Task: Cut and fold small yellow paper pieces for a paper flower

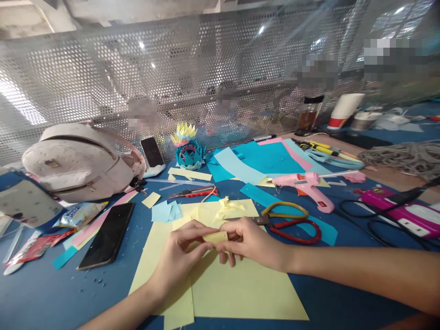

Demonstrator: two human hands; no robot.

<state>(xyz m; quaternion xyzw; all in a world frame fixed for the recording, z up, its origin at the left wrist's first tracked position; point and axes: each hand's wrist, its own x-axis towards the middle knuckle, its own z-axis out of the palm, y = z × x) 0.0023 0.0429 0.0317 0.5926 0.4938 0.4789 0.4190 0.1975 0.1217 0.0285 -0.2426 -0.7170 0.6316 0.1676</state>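
Observation:
Between both hands is a small piece of yellow paper point(216, 238), pinched at its two ends. My left hand point(185, 247) grips its left end with thumb and fingers, while my right hand point(245, 240) holds the right end, its lower fingers curled beneath. Under them lie large yellow paper sheets point(240, 288). Just beyond my fingers sits a small heap of folded yellow paper pieces point(233, 208). Scissors point(292, 222) with yellow and red handles rest right of my right hand. Light blue paper squares point(166, 211) are stacked to the left.
A pink glue gun point(309, 185) lies at right near a magenta power strip point(402, 211) and its cables. A red utility knife point(194, 192) and a blue-and-yellow paper model point(187, 149) stand behind. At left are a black phone point(106, 236) and a pale backpack point(79, 160).

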